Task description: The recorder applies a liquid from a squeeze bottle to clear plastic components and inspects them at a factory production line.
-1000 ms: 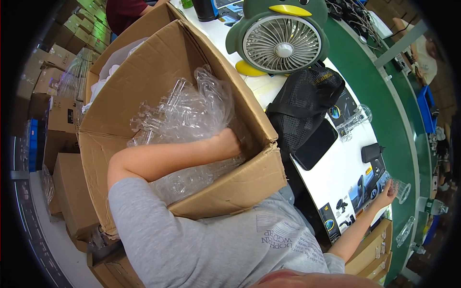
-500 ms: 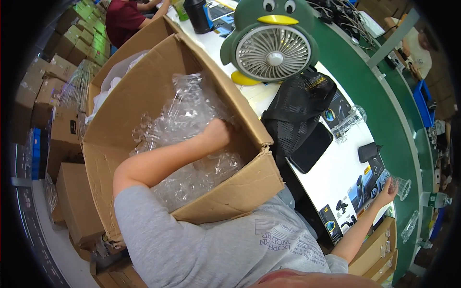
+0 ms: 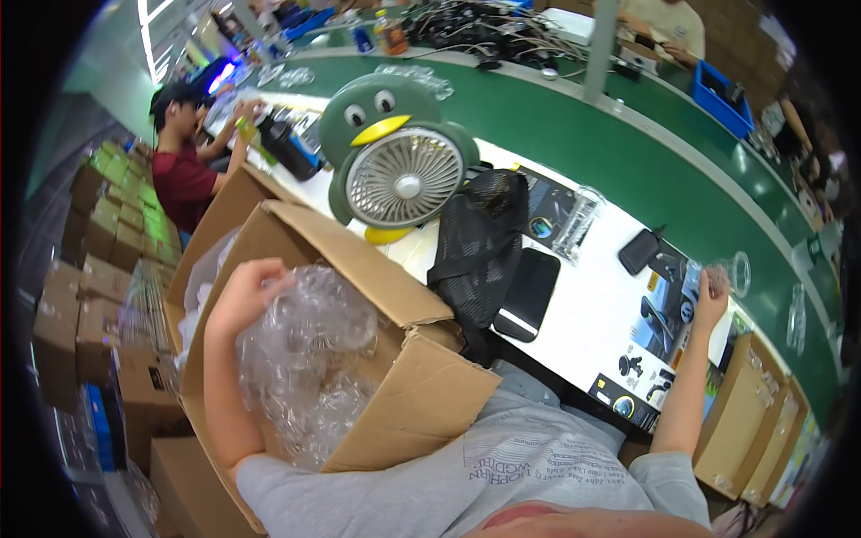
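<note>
My left hand (image 3: 251, 296) is closed on the edge of a clear plastic tray (image 3: 314, 300), part of a loose heap inside the open cardboard box (image 3: 421, 386). The thin molded trays overlap, so I cannot make out how many the hand lifts. Over at the right edge of the white table (image 3: 587, 327), my right hand (image 3: 714, 296) grips a clear molded plastic piece (image 3: 739, 273) with a rounded end. Beneath that hand lie flat printed boxes (image 3: 664, 309) showing dark devices.
A green penguin-shaped fan (image 3: 408, 175), black mesh bag (image 3: 484, 242), phone (image 3: 529, 291), black pouch (image 3: 639, 251) and another clear tray (image 3: 578, 224) occupy the table. Cardboard trays (image 3: 740, 421) stand at lower right. A co-worker in dark red (image 3: 184, 179) sits far left.
My left hand has come up from deep in the box toward its left side, raising clear plastic with it. My right hand keeps its clear piece. The view has tilted up.
</note>
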Available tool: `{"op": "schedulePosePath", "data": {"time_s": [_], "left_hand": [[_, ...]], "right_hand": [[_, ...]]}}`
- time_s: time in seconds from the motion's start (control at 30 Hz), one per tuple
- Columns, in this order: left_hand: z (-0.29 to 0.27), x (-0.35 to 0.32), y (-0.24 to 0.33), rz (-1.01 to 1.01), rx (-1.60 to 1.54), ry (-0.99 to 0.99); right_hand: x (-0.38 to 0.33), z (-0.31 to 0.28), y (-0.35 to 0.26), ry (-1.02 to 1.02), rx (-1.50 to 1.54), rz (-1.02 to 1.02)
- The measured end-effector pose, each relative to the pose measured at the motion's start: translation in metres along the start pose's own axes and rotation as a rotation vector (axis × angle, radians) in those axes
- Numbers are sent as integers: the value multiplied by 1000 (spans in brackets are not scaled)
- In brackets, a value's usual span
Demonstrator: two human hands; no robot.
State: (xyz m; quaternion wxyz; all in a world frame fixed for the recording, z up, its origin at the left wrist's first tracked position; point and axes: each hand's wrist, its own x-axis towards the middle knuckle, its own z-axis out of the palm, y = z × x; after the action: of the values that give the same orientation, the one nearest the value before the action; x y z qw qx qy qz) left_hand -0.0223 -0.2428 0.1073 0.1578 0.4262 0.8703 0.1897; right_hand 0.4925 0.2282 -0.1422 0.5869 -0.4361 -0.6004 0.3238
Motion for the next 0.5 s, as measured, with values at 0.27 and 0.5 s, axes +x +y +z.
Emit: {"op": "schedulePosePath", "data": {"time_s": [0.27, 0.5], "left_hand": [[-25, -10, 48, 139, -142, 21], [-57, -10, 79, 368, -123, 455]], "right_hand": [[-3, 2, -15, 39, 5, 18], [-5, 5, -22, 120, -62, -47]]}}
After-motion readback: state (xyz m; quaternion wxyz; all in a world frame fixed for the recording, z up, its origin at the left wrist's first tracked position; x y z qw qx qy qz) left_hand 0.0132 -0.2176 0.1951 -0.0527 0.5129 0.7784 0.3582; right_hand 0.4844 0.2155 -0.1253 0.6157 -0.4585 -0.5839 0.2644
